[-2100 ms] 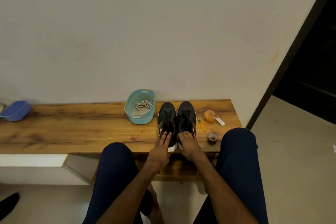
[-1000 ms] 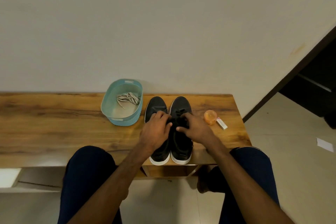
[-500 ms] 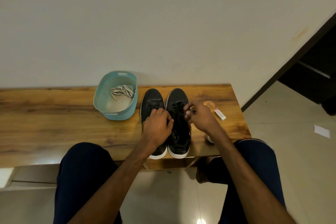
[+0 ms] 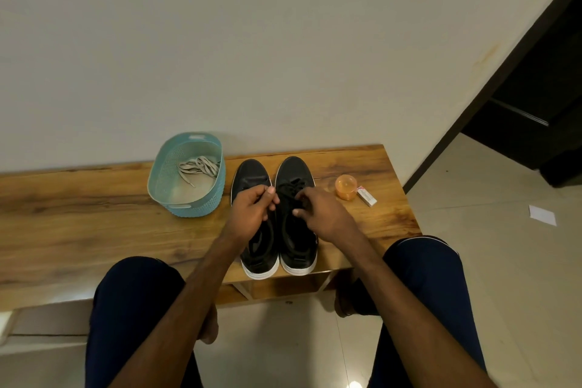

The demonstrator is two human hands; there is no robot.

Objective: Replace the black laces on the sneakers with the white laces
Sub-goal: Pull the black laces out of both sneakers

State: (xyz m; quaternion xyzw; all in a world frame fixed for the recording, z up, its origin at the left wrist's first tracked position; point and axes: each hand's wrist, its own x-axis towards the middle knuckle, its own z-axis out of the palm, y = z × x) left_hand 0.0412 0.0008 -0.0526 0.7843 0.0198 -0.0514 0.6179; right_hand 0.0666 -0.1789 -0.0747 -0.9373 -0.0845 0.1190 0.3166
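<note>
1. A small white box [image 4: 367, 197] near the bench's right end carries a red mark and print too small to read. A pale mark on the side of one of the sneakers [image 4: 252, 176] is just as unclear.
2. The black, white-soled sneakers stand side by side on a wooden bench [image 4: 78, 224], toes towards a plain pale wall [image 4: 283, 41].
3. A teal basket [image 4: 185, 209] just beside them holds the white laces [image 4: 198, 167]. An orange cup [image 4: 345, 187] stands on their other side, next to the box.
4. To the right are a pale tiled floor [image 4: 488, 261], a scrap of paper [image 4: 542, 215] and a dark doorway [image 4: 535, 88].
5. The right hand [image 4: 326, 214] curls its fingers into the black laces [image 4: 291, 189] of the sneaker nearer the cup and grips them.
6. The left hand [image 4: 252, 213] is curled, fingertips to thumb, over the pair. Whether it pinches a lace is lost against the black.
7. The hands hide most of the eyelets.
</note>
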